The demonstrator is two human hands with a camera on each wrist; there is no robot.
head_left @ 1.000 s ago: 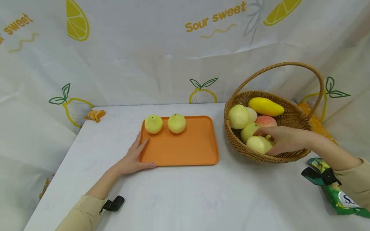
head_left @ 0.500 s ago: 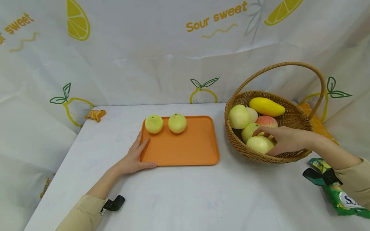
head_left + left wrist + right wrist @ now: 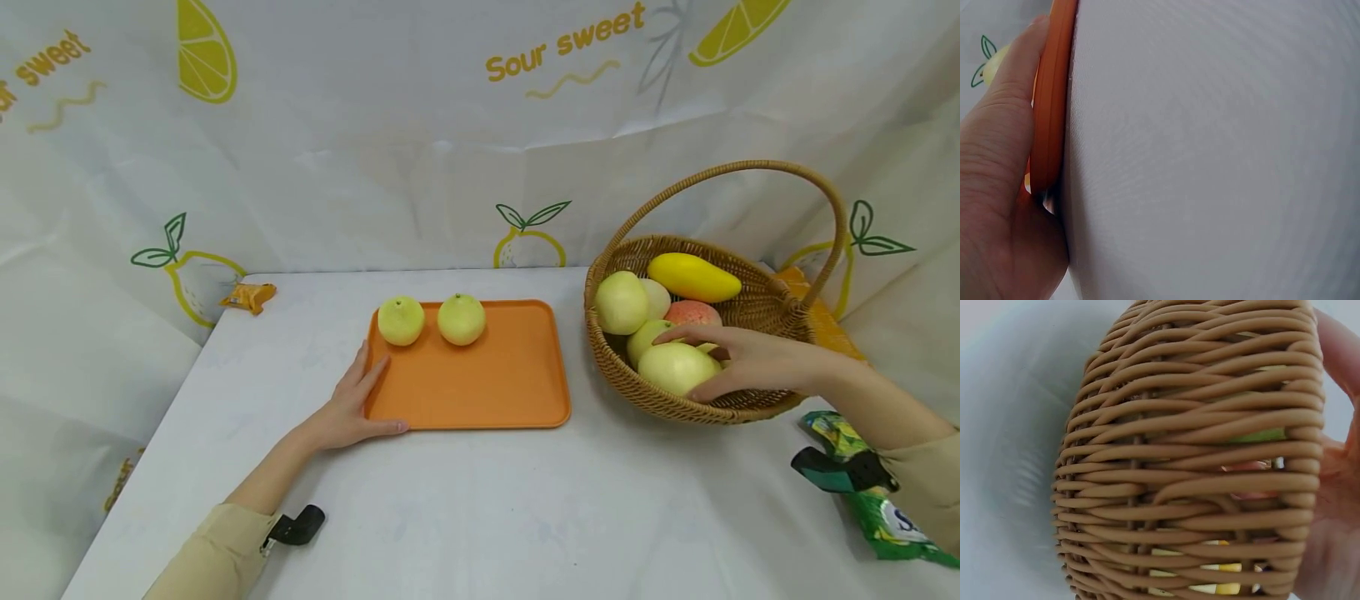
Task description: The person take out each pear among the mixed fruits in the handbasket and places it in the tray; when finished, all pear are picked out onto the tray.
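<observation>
The left hand (image 3: pixel 347 414) lies at the left end of an orange tray (image 3: pixel 487 379), its fingers spread along the edge. Seen from the left wrist, that hand (image 3: pixel 997 144) has its thumb along the tray's orange side (image 3: pixel 1050 119). Two yellow-green round fruits (image 3: pixel 401 321) (image 3: pixel 461 319) sit at the tray's back left. Reaching into the wicker basket (image 3: pixel 617 385), the right hand (image 3: pixel 761 362) grips a pale green fruit (image 3: pixel 673 369) between thumb and fingers. In the right wrist view, basket weave (image 3: pixel 1197 437) covers most of this hand (image 3: pixel 1335 512) and the fruit.
The basket also holds a yellow mango-shaped fruit (image 3: pixel 693 277), a pinkish one (image 3: pixel 692 313) and several pale ones (image 3: pixel 621 302). Its handle (image 3: pixel 757 166) arches above. An orange packet (image 3: pixel 249 297) lies back left, a green packet (image 3: pixel 888 525) under the right forearm.
The right hand's fingers have closed in around the pale green fruit, which has shifted slightly up in the basket. The left hand and tray stay as they were.
</observation>
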